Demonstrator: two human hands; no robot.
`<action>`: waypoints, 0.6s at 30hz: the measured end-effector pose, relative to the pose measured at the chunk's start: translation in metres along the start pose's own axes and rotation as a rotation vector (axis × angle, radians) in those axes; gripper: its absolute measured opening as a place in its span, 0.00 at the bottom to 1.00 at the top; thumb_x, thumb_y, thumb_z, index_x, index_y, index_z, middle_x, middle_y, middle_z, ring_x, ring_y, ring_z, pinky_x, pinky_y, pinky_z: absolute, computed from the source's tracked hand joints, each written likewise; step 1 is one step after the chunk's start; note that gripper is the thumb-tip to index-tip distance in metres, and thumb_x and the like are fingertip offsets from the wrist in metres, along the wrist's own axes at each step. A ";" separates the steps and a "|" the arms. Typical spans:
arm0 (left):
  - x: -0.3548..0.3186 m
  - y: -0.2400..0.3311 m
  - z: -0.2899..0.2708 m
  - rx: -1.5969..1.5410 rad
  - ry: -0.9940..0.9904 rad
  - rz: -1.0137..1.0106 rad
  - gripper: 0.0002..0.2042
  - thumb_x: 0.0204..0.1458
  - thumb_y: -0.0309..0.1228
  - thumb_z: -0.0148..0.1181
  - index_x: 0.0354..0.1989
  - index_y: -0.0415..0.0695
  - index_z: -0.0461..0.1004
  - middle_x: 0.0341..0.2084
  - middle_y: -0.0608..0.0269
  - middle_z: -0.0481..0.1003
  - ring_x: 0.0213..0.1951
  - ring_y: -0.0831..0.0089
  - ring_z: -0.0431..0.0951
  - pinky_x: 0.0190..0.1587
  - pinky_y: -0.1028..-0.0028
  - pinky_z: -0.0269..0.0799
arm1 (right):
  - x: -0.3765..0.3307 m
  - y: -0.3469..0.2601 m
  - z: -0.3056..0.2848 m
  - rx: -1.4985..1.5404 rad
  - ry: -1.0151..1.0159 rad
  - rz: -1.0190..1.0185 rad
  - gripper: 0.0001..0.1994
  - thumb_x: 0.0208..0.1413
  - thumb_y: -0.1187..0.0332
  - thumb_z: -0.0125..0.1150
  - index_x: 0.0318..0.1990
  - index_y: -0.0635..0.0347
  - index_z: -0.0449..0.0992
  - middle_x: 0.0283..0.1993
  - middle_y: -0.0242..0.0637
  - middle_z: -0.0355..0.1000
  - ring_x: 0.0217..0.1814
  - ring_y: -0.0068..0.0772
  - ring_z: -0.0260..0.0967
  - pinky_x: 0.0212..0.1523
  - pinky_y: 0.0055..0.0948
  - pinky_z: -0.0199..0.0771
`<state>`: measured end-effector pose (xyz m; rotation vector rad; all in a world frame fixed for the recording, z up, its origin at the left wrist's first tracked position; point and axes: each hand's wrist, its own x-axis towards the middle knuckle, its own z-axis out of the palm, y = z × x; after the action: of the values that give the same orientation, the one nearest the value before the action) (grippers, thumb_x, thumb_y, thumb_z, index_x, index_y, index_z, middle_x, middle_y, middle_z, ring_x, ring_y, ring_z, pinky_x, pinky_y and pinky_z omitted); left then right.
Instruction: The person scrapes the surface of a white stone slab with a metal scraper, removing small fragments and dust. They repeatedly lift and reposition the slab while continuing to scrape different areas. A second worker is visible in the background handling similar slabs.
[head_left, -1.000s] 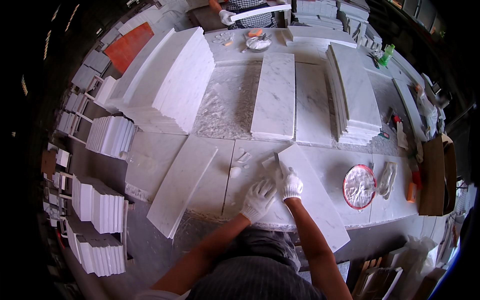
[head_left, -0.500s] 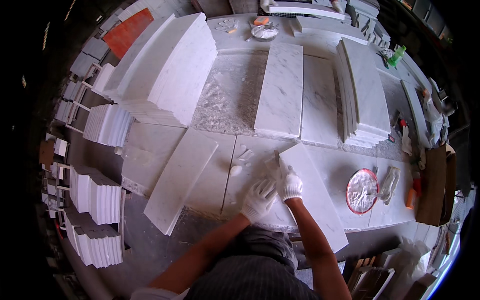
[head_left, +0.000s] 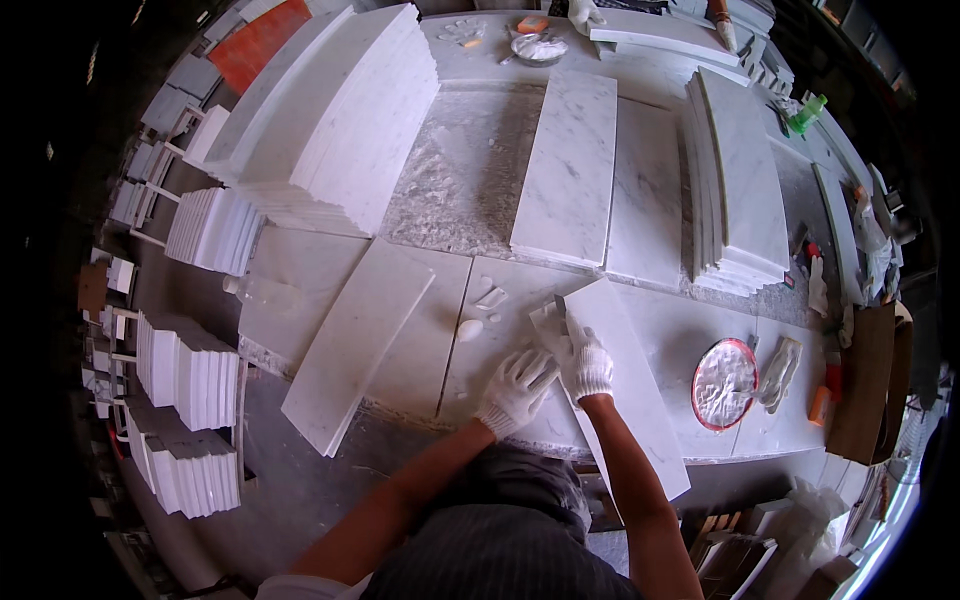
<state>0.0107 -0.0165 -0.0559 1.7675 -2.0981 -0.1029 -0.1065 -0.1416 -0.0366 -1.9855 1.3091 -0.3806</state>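
Observation:
My right hand (head_left: 590,368), in a white knit glove, is closed around a putty knife (head_left: 562,306), its blade pointing away from me. It works at the left edge of a white marble slab (head_left: 630,375) that juts over the table's near edge. Just left of it, my gloved left hand (head_left: 516,388) lies with its fingers stretched out toward a small pale marble piece (head_left: 546,322); its fingertips are partly lost against the white. To the right, a red-rimmed round dish (head_left: 725,385) holds white paste. Small white scraps (head_left: 490,298) and a white lump (head_left: 469,330) lie beyond my left hand.
Another slab (head_left: 360,345) overhangs the table at left. Tall slab stacks stand at far left (head_left: 340,110) and far right (head_left: 740,170), with a flat slab (head_left: 568,170) between them. A cardboard box (head_left: 865,380) is at right. Across the table, a co-worker's gloved hand (head_left: 586,15) touches a slab.
My right hand and the putty knife have shifted slightly nearer and to the right. My left hand stays almost in place. The co-worker's hands have moved at the far side.

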 end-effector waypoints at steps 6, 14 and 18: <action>0.001 -0.004 -0.001 -0.033 -0.050 -0.020 0.20 0.53 0.36 0.59 0.54 0.45 0.76 0.60 0.56 0.69 0.63 0.56 0.66 0.65 0.55 0.63 | 0.021 -0.027 0.015 -0.094 -0.036 0.025 0.20 0.65 0.60 0.48 0.63 0.49 0.67 0.49 0.52 0.74 0.47 0.58 0.74 0.45 0.51 0.75; 0.001 -0.003 0.002 0.029 -0.028 -0.015 0.21 0.54 0.38 0.60 0.58 0.53 0.75 0.60 0.57 0.69 0.62 0.55 0.67 0.63 0.54 0.64 | -0.001 -0.002 -0.017 -0.026 0.008 0.032 0.21 0.62 0.62 0.51 0.63 0.47 0.71 0.47 0.52 0.75 0.48 0.58 0.74 0.49 0.49 0.74; 0.006 0.001 -0.006 0.062 -0.058 -0.022 0.21 0.55 0.39 0.59 0.59 0.52 0.75 0.61 0.57 0.68 0.62 0.55 0.67 0.63 0.53 0.64 | 0.015 -0.028 -0.007 -0.068 -0.068 0.000 0.22 0.61 0.63 0.52 0.63 0.48 0.71 0.48 0.53 0.75 0.48 0.58 0.74 0.49 0.49 0.74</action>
<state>0.0112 -0.0209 -0.0486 1.8450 -2.1443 -0.0978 -0.0852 -0.1516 -0.0137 -2.0370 1.2950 -0.2695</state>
